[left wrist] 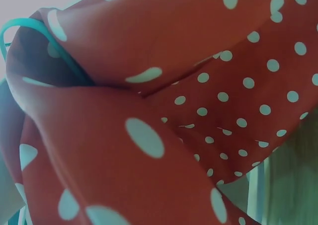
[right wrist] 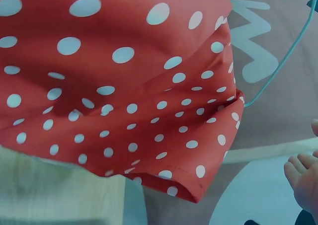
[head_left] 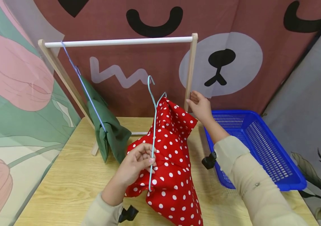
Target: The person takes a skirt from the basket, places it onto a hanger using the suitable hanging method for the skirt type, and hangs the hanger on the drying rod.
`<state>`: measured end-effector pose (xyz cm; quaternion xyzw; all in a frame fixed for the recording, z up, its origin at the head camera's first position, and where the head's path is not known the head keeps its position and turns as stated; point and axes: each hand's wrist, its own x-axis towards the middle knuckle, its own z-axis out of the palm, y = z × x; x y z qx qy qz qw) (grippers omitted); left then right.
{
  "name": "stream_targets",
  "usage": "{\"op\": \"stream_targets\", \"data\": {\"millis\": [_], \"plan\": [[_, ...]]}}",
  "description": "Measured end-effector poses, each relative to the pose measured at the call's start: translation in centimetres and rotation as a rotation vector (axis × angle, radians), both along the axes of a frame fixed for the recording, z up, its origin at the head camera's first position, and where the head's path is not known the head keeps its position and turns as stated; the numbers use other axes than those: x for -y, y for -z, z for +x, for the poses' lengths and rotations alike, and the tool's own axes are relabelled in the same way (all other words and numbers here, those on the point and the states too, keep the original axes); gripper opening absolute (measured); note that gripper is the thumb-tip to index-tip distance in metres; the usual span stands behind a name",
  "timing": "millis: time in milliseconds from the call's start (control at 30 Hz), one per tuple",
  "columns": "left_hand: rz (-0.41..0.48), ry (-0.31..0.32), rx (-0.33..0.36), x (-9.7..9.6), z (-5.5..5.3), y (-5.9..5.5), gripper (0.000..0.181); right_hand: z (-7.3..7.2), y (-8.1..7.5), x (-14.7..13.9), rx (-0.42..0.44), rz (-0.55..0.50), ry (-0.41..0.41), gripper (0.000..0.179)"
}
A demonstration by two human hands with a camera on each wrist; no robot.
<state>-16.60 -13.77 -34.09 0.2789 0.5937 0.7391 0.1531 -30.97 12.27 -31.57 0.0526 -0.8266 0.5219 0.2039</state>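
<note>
A light-blue wire hanger (head_left: 154, 125) stands with its hook pointing up, inside a red garment with white polka dots (head_left: 171, 169). My left hand (head_left: 135, 163) holds one arm of this hanger between thumb and fingers, near the cloth. The other arm goes into the garment's upper part, and a short sleeve sticks out at the right. By the rack's right post, my right hand (head_left: 201, 108) has loosely bent fingers and nothing in it. Dotted cloth fills most of the left wrist view, where the hanger (left wrist: 59, 46) curves into a fold.
Behind the garment stands a small rack with a white rail (head_left: 121, 41) and wooden posts. A purple hanger (head_left: 89, 97) with folded green cloth (head_left: 112, 131) hangs at its left end. On the right, a blue plastic basket (head_left: 265, 147) sits on the wooden table (head_left: 64, 182).
</note>
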Motion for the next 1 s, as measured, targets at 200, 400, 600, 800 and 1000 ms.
{"op": "stream_targets", "data": {"millis": [200,400,600,800,1000], "plan": [[0.001,0.000,-0.039,0.3,-0.3,-0.6,0.033,-0.8,-1.2,0.6,-0.024,0.005,0.033,0.048],[0.006,0.016,-0.075,0.5,-0.6,-1.0,0.032,-1.5,-2.3,0.9,-0.032,-0.018,0.067,0.041],[0.000,0.019,-0.069,0.7,-0.7,-1.2,0.032,-2.1,-2.9,1.2,-0.054,-0.003,0.136,0.032],[0.001,0.031,-0.087,0.6,-0.8,-1.2,0.028,-2.2,-3.0,1.3,-0.051,0.034,0.191,0.027],[-0.020,0.043,-0.109,0.4,-1.0,-1.5,0.027,-2.3,-3.0,1.0,-0.038,0.075,0.215,0.026]]}}
